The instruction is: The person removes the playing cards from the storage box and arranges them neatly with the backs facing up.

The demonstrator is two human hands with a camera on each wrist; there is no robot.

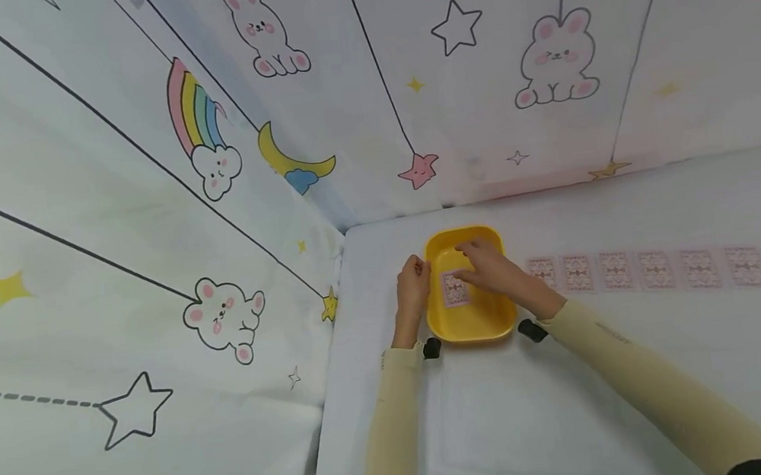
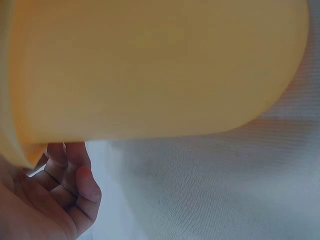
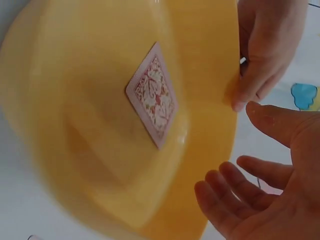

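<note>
A yellow plastic tray with rounded corners stands on the white table, and one playing card with a pink patterned back lies inside it. My left hand pinches the tray's left rim between thumb and fingers; in the left wrist view its curled fingers show beneath the rim. Over the tray, near its right side, is my right hand, thumb and fingers spread apart with nothing between them. In the right wrist view that hand's palm is visible beside the tray.
To the right of the tray, several patterned playing cards lie face down in a row. A hanging cloth printed with rabbits and stars borders the table at the back and left. Black wrist-camera mounts sit near the tray's front.
</note>
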